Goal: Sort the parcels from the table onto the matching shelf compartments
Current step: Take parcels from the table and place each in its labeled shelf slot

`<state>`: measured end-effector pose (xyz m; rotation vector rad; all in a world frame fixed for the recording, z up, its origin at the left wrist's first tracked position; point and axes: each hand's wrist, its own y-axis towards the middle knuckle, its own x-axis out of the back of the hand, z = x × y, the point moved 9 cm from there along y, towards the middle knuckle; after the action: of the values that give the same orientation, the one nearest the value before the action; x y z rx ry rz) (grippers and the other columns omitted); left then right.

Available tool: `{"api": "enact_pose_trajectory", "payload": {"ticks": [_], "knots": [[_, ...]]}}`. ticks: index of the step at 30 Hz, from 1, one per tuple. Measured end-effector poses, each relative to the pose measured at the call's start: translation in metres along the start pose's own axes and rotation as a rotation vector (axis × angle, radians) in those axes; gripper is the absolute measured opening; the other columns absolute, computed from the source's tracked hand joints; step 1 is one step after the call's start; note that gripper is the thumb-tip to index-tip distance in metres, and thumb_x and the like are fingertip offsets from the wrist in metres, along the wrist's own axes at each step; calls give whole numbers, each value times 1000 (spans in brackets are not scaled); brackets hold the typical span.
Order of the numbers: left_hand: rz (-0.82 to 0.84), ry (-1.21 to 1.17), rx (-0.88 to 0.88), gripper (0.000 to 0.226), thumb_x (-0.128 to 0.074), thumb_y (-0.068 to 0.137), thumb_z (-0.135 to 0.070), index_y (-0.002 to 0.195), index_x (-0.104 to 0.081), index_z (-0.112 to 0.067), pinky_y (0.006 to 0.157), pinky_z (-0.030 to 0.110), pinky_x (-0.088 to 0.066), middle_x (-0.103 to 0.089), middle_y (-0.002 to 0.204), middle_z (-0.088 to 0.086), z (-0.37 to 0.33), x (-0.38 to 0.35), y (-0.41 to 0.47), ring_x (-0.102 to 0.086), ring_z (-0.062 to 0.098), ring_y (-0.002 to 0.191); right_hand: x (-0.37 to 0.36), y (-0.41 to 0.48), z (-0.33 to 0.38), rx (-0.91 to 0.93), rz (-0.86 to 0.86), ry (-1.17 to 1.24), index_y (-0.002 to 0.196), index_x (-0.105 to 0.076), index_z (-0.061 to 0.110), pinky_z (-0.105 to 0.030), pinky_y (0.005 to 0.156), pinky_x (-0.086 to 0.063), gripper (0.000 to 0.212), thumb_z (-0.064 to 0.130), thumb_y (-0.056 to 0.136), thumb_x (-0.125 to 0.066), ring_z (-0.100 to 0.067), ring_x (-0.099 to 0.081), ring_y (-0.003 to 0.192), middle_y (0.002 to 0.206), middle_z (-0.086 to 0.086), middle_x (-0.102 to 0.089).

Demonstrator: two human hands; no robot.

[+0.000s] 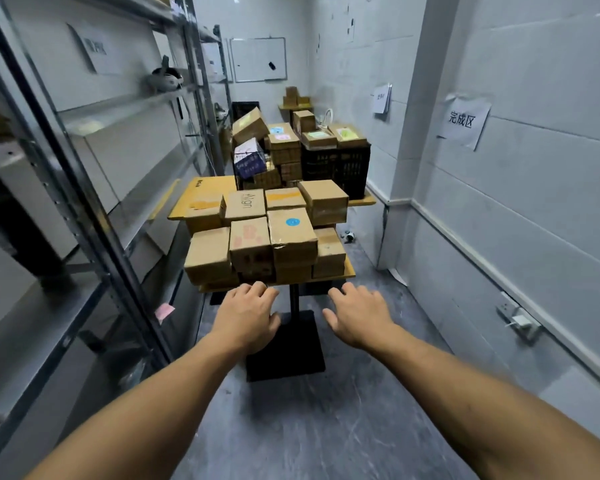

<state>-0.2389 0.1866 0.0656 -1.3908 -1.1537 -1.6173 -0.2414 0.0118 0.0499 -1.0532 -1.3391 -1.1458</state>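
Observation:
Several brown cardboard parcels are stacked on a small yellow table [350, 271] ahead of me. One parcel has a blue round sticker [292, 233], another has pink marks [250, 242], and one reads "Align" [245, 205]. My left hand [248, 315] reaches forward just short of the table's near edge, fingers loosely bent, holding nothing. My right hand [355, 315] is stretched out beside it, below the table edge, also empty. The grey metal shelf [94, 216] runs along my left side.
Behind the table stand a black crate [336, 166] and a wire basket [253, 168] with more boxes. The table's black post and base [284, 344] sit on the grey floor. A pink note [164, 311] hangs on the shelf. The right wall carries paper signs [463, 121].

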Motion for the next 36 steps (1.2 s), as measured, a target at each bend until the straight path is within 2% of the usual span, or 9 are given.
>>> {"api": "enact_pose_trajectory", "payload": {"ticks": [9, 13, 15, 17, 21, 27, 31, 36], "knots": [[28, -69, 63, 49, -40, 94, -51, 139, -37, -30, 102, 37, -37, -49, 134, -3, 50, -27, 115, -45, 20, 122, -22, 135, -17, -2, 29, 100, 127, -47, 22, -46, 91, -44, 41, 51, 99, -38, -33, -52, 118, 126, -7, -54], [69, -106, 125, 50, -39, 96, -52, 141, -35, -32, 113, 44, -29, -43, 144, -1, 70, -49, 179, -37, 25, 134, -35, 211, -36, 4, 41, 184, 131, -46, 24, -46, 92, -43, 43, 51, 98, -39, -31, -51, 119, 129, -7, -53], [85, -113, 160, 50, -38, 95, -53, 141, -35, -32, 116, 49, -24, -44, 142, -2, 79, -63, 210, -36, 25, 133, -42, 247, -46, 5, 43, 204, 133, -46, 24, -46, 93, -44, 44, 51, 99, -39, -31, -51, 119, 129, -8, -51], [110, -117, 200, 52, -35, 95, -55, 142, -33, -33, 114, 50, -25, -45, 141, -3, 88, -78, 239, -38, 23, 131, -50, 281, -54, 2, 63, 248, 137, -43, 25, -46, 96, -45, 46, 51, 99, -40, -31, -50, 120, 132, -8, -50], [126, -149, 284, 52, -31, 97, -55, 144, -30, -34, 108, 43, -28, -43, 141, -4, 104, -105, 279, -36, 20, 131, -77, 332, -63, 2, 153, 386, 144, -34, 33, -46, 99, -45, 50, 52, 99, -42, -29, -47, 124, 137, -6, -44], [89, -154, 383, 46, -33, 94, -56, 135, -34, -35, 103, 40, -34, -49, 131, -4, 107, -136, 288, -41, 21, 120, -128, 360, -66, -118, 245, 639, 150, -25, 42, -45, 103, -43, 56, 55, 98, -42, -29, -46, 127, 140, -8, -42], [-2, -233, 394, 49, -37, 94, -55, 138, -37, -34, 105, 35, -33, -48, 133, -7, 106, -134, 291, -38, 16, 122, -136, 367, -63, -172, 228, 816, 155, -21, 37, -38, 102, -40, 62, 50, 100, -47, -26, -46, 128, 141, -8, -45], [-72, -387, 424, 53, -45, 93, -52, 140, -41, -30, 107, 32, -32, -45, 136, -5, 102, -132, 287, -37, 15, 124, -133, 363, -68, -184, 177, 951, 154, -28, 34, -37, 104, -40, 63, 48, 97, -54, -24, -46, 129, 143, -8, -46]]}}
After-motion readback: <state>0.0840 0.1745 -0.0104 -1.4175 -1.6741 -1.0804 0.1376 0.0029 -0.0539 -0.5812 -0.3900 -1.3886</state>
